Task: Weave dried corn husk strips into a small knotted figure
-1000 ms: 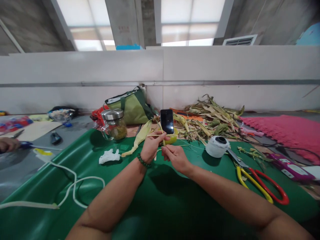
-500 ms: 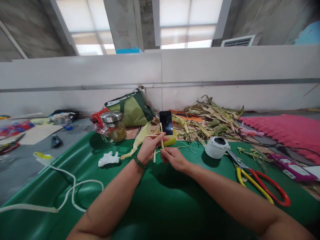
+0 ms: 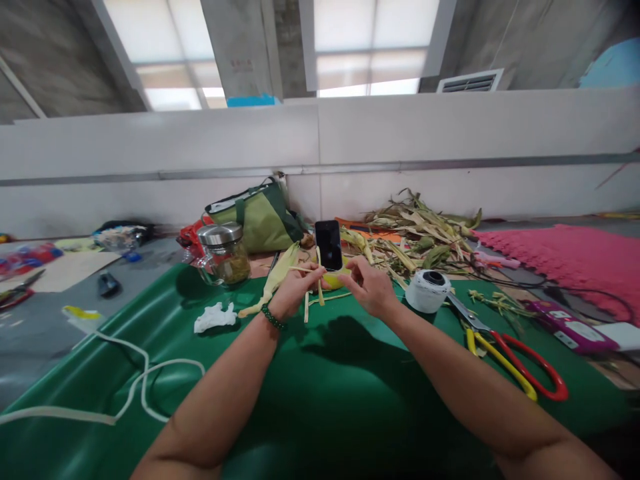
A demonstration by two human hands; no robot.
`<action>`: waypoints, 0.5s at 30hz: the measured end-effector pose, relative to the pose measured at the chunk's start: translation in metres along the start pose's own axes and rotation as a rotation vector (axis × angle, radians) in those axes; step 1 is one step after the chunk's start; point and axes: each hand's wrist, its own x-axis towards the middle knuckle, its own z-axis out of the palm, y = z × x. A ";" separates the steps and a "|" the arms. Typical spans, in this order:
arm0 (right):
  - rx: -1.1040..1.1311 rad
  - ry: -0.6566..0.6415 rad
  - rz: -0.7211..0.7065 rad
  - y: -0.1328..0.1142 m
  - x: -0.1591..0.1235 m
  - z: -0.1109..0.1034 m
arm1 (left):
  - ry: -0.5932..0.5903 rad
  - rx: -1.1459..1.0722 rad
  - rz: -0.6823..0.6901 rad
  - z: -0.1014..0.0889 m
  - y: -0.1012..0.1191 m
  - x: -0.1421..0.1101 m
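Observation:
My left hand [image 3: 293, 292] pinches a small cross of pale corn husk strips [image 3: 320, 287] in front of the phone. One strip stands upright, and another runs sideways through the pinch. At the sideways strip's right end, my right hand [image 3: 373, 290] has its thumb and forefinger bent round the tip; the exact contact is too small to make out. A propped dark phone [image 3: 328, 245] stands just behind the strips, with a yellow object [image 3: 333, 281] under it. A whole pale corn husk [image 3: 277, 277] lies to the left of my left hand.
Green mat [image 3: 320, 400] covers the table. White thread spool [image 3: 425, 297] and red-yellow scissors [image 3: 500, 353] lie right. Glass jar [image 3: 227, 257], green bag [image 3: 265, 217], crumpled white tissue [image 3: 215, 317] and white cord [image 3: 145, 373] are left. Dried husks [image 3: 420, 227] pile behind; pink cloth [image 3: 570, 260] is far right.
My right hand has let go of the upright strip's lower part and moved up and right to the sideways strip's end. My left hand keeps its pinch. The view has shifted slightly.

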 end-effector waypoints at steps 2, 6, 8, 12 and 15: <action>0.007 -0.108 -0.102 0.005 0.003 -0.001 | -0.073 0.073 0.024 0.004 0.001 -0.003; 0.038 -0.251 -0.294 0.011 0.003 0.007 | -0.143 0.234 0.057 0.005 0.002 -0.004; 0.030 -0.233 -0.324 0.014 0.001 0.010 | -0.172 0.304 0.065 0.002 0.003 -0.002; 0.072 -0.240 -0.326 0.018 0.001 0.011 | -0.179 0.341 0.022 -0.004 0.006 -0.002; 0.166 -0.259 -0.274 0.018 0.003 0.011 | -0.182 0.275 0.019 -0.007 0.006 -0.001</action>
